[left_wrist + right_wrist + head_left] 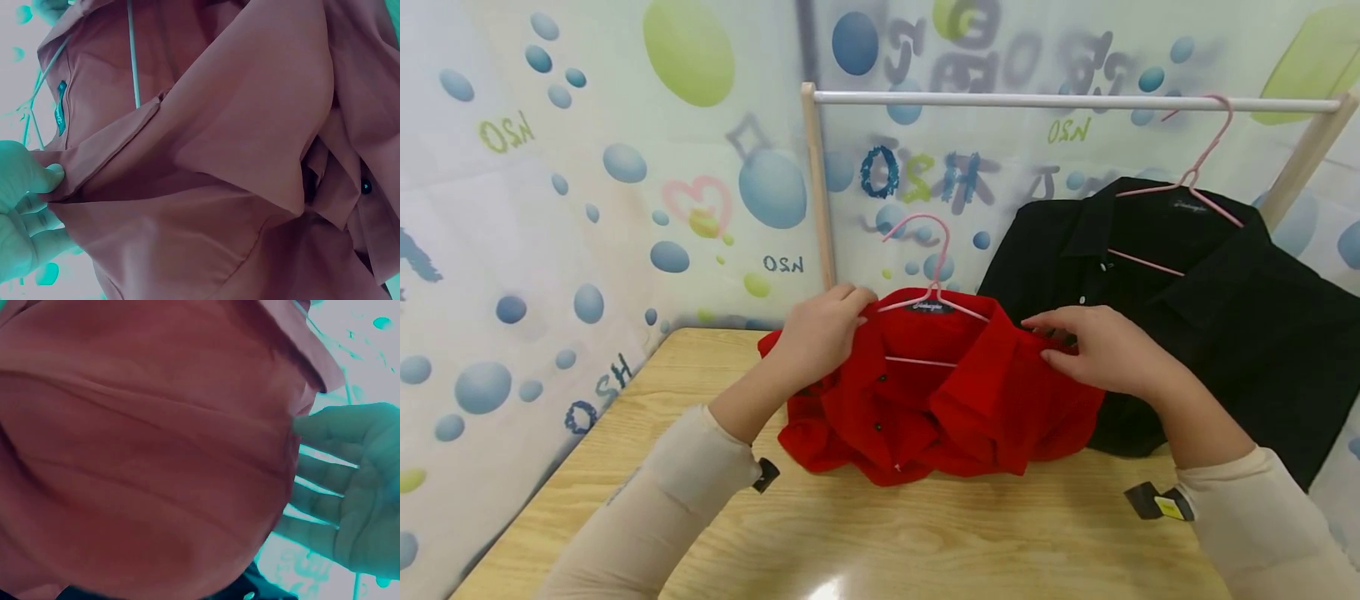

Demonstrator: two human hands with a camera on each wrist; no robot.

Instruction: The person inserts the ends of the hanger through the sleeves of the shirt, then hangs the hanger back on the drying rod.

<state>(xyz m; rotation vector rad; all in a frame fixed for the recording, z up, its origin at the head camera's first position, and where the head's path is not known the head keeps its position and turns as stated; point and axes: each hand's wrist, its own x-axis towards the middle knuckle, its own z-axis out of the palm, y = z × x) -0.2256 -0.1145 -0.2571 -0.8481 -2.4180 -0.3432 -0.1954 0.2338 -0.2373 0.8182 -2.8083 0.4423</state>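
Note:
A red collared shirt (pixel 985 367) hangs on a pink wire hanger (pixel 934 283), its lower part bunched on the table. My left hand (pixel 823 329) pinches the shirt by its shoulder, next to the collar; in the left wrist view the thumb presses on the cloth (pixel 187 137). At the opposite shoulder is my right hand (pixel 1097 346), fingers spread and fairly straight. The right wrist view shows that hand (pixel 356 481) touching the cloth's edge, some fingertips hidden behind it. The hanger's hook is free of any rail.
A black shirt (pixel 1217 333) hangs at the right on another pink hanger (pixel 1206 150), hooked over the white rail (pixel 1037 101) of a wooden-post rack (pixel 817 183). Below is a wood-grain table (pixel 880 542). Patterned curtains (pixel 587 250) stand behind and to the left.

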